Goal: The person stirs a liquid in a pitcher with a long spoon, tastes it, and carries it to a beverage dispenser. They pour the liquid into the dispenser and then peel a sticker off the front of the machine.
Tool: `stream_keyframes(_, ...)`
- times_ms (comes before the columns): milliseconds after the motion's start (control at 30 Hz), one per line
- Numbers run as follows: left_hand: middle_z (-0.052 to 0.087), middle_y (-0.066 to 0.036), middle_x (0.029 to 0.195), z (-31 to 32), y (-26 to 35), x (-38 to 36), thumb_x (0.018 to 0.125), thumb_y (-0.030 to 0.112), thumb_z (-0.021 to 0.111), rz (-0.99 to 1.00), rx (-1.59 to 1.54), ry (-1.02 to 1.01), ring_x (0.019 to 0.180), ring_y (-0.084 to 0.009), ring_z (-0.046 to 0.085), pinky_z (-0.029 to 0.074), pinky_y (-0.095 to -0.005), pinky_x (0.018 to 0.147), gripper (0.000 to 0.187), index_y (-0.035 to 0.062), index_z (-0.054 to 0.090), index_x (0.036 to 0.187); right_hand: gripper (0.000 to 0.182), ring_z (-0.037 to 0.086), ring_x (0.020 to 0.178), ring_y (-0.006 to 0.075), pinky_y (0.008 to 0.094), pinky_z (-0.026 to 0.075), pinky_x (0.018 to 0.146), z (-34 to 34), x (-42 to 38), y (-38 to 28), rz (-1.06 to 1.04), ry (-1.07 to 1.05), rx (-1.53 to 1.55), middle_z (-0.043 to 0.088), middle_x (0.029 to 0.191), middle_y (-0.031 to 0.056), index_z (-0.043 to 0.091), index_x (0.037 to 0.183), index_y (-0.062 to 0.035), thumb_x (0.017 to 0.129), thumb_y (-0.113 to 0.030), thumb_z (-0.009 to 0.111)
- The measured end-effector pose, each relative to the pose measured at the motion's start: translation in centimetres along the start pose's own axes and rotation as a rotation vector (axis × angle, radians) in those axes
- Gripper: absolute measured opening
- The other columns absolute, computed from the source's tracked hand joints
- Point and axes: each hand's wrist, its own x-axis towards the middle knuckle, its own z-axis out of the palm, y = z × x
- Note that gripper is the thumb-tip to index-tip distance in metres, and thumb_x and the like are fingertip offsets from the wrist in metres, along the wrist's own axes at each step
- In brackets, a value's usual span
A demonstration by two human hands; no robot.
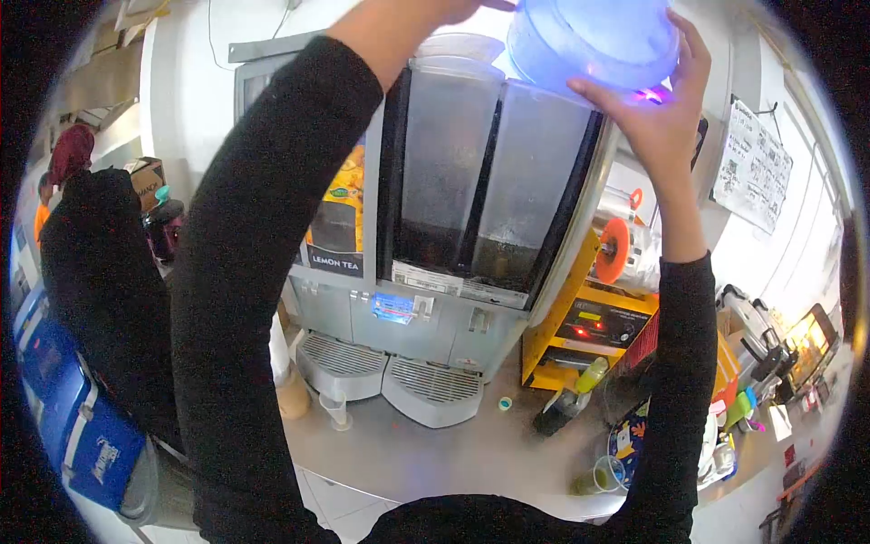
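Note:
A translucent round plastic container (589, 45), glowing bluish, is raised at the top of the view, above the right tank of a drink dispenser (435, 317). My right hand (666, 109) grips its right side, thumb under the near edge and fingers up the side. My left hand (444, 7) is largely cut off by the top edge; its visible fingers reach the container's left side. Below stand two clear tanks, the left tank (449, 154) and the right tank (535, 172), with dark liquid low inside. A pale round lid or bowl (458, 45) rests on the left tank.
Drip trays (433, 390) jut from the dispenser over the metal counter (362, 453). A clear cup (335, 412) stands by them. To the right is a yellow-and-black cup-sealing machine (589, 326). A person in black (109, 272) stands at left near blue cooler boxes (100, 453).

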Motion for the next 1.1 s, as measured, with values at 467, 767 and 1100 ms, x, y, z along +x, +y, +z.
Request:
stream_keyframes(467,0.037,-0.014,0.127,5.7,-6.8,-13.2,0.068,0.025,0.067,0.437,0.142,0.306,0.118,-0.0291,0.035,0.03,-0.0383,0.095,0.057,0.0079,0.044,0.117,0.114,0.035,0.116,0.0254,0.0416,0.043,0.086,-0.8,-7.5,-9.6,0.759,-0.066,0.847,0.029,0.127,0.0131,0.0,0.132,-0.013,0.053,-0.04,0.077)
stream_keyframes(767,0.029,-0.012,0.132,12.8,-12.2,-27.6,0.065,0.01,0.065,0.411,0.136,0.169,0.121,-0.0401,0.024,0.024,-0.0504,0.097,0.054,0.0194,0.046,0.114,0.094,0.042,0.108,0.0189,0.0355,0.035,0.092,-3.1,-21.2,-11.0,1.487,0.016,0.921,0.04,0.12,0.0066,0.026,0.127,-0.0053,0.056,-0.044,0.074)
stream_keyframes(1100,0.031,-0.015,0.129,17.2,-6.2,-43.9,0.063,0.02,0.072,-0.348,-0.229,0.194,0.121,-0.0327,0.026,0.025,-0.0447,0.096,0.07,0.008,0.034,0.121,0.101,0.042,0.108,0.022,0.036,0.035,0.091,-4.0,-37.2,-26.6,1.632,-0.201,0.731,0.042,0.115,0.0093,0.029,0.122,-0.0016,0.045,-0.037,0.082)
